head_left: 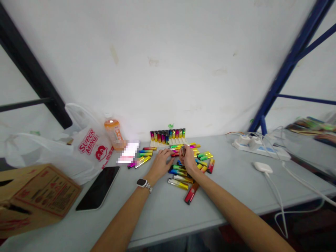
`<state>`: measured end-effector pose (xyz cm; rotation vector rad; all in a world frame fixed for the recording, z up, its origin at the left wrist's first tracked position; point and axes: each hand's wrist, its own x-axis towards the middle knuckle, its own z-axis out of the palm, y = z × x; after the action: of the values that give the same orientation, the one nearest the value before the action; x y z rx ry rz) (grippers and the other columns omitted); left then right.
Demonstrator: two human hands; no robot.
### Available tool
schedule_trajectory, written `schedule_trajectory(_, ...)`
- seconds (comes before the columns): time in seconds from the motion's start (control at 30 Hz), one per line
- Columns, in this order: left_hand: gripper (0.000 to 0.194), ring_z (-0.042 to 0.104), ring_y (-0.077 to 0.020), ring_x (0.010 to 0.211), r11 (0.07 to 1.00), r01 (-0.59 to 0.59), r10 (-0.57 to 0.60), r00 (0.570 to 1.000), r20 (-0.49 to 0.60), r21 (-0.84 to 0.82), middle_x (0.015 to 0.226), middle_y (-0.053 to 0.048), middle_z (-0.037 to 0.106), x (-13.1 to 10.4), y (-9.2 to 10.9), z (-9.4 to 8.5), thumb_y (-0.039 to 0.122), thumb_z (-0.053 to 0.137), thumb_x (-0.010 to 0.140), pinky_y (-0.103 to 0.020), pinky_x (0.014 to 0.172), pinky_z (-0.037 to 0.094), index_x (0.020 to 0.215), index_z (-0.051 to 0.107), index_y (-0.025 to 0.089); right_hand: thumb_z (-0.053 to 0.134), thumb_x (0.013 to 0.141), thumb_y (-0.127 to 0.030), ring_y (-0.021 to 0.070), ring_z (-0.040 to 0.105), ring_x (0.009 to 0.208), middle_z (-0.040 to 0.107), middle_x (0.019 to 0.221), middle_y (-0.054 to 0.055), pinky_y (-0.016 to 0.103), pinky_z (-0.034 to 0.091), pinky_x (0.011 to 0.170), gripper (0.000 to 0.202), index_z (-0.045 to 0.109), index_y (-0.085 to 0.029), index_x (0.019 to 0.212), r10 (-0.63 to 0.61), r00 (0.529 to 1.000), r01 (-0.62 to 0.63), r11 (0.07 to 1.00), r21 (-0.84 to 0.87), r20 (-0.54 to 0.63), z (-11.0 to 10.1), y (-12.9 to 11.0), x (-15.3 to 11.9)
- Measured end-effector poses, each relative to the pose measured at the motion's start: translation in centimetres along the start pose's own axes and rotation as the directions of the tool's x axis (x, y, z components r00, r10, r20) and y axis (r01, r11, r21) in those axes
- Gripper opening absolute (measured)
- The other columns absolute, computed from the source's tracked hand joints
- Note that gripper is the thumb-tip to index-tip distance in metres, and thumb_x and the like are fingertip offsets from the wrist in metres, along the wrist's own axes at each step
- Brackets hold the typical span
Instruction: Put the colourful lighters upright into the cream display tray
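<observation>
Right hand: fingers pinched together on 1 small dark-tipped lighter, held upright above the pile (colour hard to make out).
Left hand: fingers spread, flat on the loose pile of multicoloured gradient lighters on the grey table.
White rack of upright lighters: behind the pile, by the wall.
Hidden: pixelated patch covers something beside the orange drink bottle.

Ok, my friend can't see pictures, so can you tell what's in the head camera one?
Two bare hands, left hand and right hand, reach into a pile of colourful lighters on a grey table. Behind it, more lighters stand in a white tray by the wall; a phone lies left.
</observation>
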<state>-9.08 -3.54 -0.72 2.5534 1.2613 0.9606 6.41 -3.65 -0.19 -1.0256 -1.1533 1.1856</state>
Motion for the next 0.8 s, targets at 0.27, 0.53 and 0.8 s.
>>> schedule_trajectory(0.27, 0.027, 0.055, -0.0242, 0.11, 0.995, -0.022, 0.014, 0.997, 0.08, 0.097, 0.122, -0.005, 0.065, -0.3, -0.4, 0.4, 0.022, 0.05, 0.095, -0.043, 0.101, 0.042, 0.118, 0.066, 0.025, 0.053, 0.088, -0.062, 0.013, 0.05, 0.045, 0.054, 0.057, -0.008, 0.025, 0.04, 0.047, 0.037, 0.043, -0.025, 0.089, -0.246, 0.967, 0.248, 0.969, -0.016, 0.073, -0.1, -0.7, 1.0)
schedule_trajectory(0.53, 0.029, 0.058, -0.0254, 0.109, 0.993, 0.041, -0.052, 0.994, 0.097, 0.112, 0.114, -0.006, 0.066, 0.2, -0.9, 0.7, 0.027, 0.055, 0.094, -0.042, 0.098, 0.045, 0.119, 0.068, 0.029, 0.066, 0.078, -0.041, 0.0203, 0.062, 0.08, 0.07, 0.085, 0.005, 0.033, 0.047, 0.077, 0.026, 0.066, -0.019, 0.091, -0.436, 0.89, 0.434, 0.724, -0.536, 0.133, -2.3, -1.2, 8.7)
schedule_trajectory(0.8, 0.028, 0.06, -0.0229, 0.104, 0.995, 0.063, -0.07, 0.993, 0.092, 0.078, 0.108, -0.006, 0.067, 0.0, -1.0, 0.5, 0.022, 0.056, 0.092, -0.041, 0.101, 0.044, 0.116, 0.07, 0.025, 0.059, 0.079, -0.026, 0.0151, 0.054, 0.062, 0.063, 0.071, -0.001, 0.028, 0.042, 0.065, 0.026, 0.064, -0.018, 0.103, -0.463, 0.846, 0.521, 0.617, -0.589, 0.263, -1.2, -1.0, 13.8)
